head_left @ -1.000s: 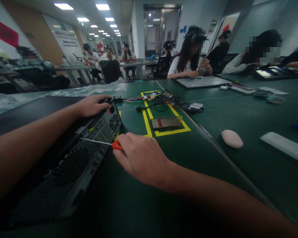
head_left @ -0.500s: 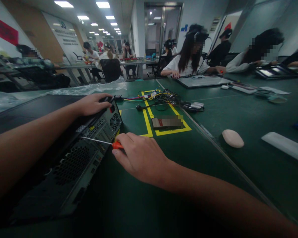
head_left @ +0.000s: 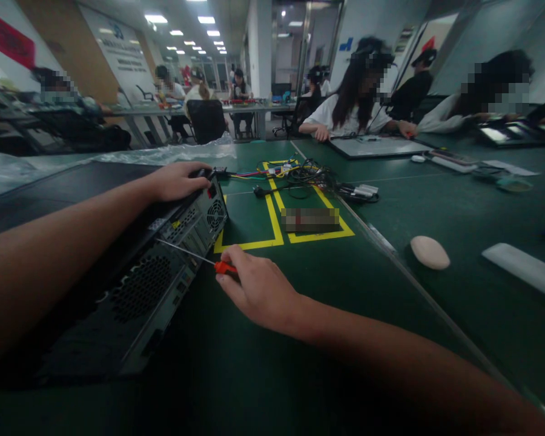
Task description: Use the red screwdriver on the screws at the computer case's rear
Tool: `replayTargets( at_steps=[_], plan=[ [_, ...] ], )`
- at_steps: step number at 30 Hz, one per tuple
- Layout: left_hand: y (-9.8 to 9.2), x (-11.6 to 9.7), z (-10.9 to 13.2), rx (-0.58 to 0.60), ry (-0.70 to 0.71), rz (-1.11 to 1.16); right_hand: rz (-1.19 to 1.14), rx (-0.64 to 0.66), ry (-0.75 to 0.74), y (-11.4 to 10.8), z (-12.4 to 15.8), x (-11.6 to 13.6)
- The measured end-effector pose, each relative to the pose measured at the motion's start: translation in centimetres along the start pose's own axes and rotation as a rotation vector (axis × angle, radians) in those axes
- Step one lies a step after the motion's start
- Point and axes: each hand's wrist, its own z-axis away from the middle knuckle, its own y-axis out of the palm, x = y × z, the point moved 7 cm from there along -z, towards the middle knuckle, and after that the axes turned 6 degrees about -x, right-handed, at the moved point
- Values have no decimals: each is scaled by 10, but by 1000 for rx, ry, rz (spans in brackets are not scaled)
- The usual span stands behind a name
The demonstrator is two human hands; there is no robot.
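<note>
A black desktop computer case [head_left: 49, 188] lies at the left, its metal rear panel with fan grilles and slots facing right. My left hand [head_left: 177, 180] grips the case's far rear corner, fingers over the top and thumb at the back edge. In my right hand [head_left: 258, 284] is a screwdriver [head_left: 227, 269] with an orange handle, held between thumb and fingers. Its thin shaft slants left to the upper edge of the rear panel. The tip appears to meet the panel there; any screw is too small to make out.
Beyond the case lie tangled cables [head_left: 309, 172]. A pixelated flat item [head_left: 311, 220] lies inside yellow tape [head_left: 249, 246] on the green table [head_left: 345, 375]. At the right are a pale rounded object [head_left: 429, 252] and a white bar [head_left: 522, 266]. Co-workers sit opposite.
The view has shifted slightly, so the case and both hands appear a little further right. My left hand stays on the case and my right keeps the screwdriver at the panel.
</note>
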Motion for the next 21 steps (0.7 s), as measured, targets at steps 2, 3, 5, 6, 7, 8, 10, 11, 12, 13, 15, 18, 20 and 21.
replayTargets(
  at_steps=[2,3,5,6,7,8,10,11,12,13,15,18,20,21],
  plan=[
    [0,-1,-1,-3,17,-13,-104,-25,20,10,0,-9],
    [1,-1,-1,0,19,-20,-150,-48,22,14,0,-13],
    [1,0,-1,15,6,-31,-235,-73,10,22,0,-19],
    [0,1,-1,24,-7,-33,-268,-89,8,24,0,-23],
    [0,2,-1,31,-20,-33,-292,-107,-1,26,0,-25],
    [0,2,-1,36,-31,-31,-310,-133,-10,27,0,-27],
    [-1,2,-1,41,-40,-29,-326,-191,-24,29,0,-32],
    [-1,1,-1,41,-38,-30,-328,-216,-29,30,1,-34],
    [-1,0,-1,38,-35,-32,-326,-235,-34,31,1,-35],
    [-2,0,-1,34,-31,-34,-322,-246,-41,32,2,-36],
    [-2,-1,-1,27,-19,-36,-312,-263,-64,34,4,-36],
    [-2,-2,0,29,-2,-25,-314,-286,-97,32,7,-33],
    [-2,-2,1,27,7,-18,-328,-318,-100,27,8,-33],
    [-2,-2,1,26,9,-18,-333,-336,-97,24,8,-33]
  ],
)
